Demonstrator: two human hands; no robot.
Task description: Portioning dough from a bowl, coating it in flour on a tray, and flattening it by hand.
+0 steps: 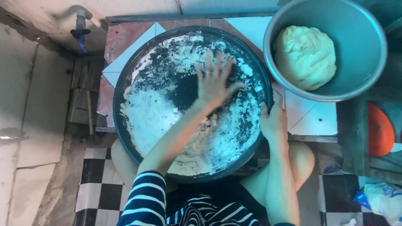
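I wear a top with navy and white stripes; the sleeve (146,196) on my left arm is pushed up to about the elbow, and the forearm below it is bare. My left hand (213,83) and right hand (274,121) are bare, with no rings or gloves. My knees are bare too.

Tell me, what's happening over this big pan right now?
A person in a striped sleeve is working over a wide, round dark metal pan dusted with white flour. The left hand lies spread flat, palm down, on the pan's floured bottom, while the right hand grips the pan's rim. Beside it, a grey metal bowl holds a pale yellow ball of dough. Both stand on a tiled surface.
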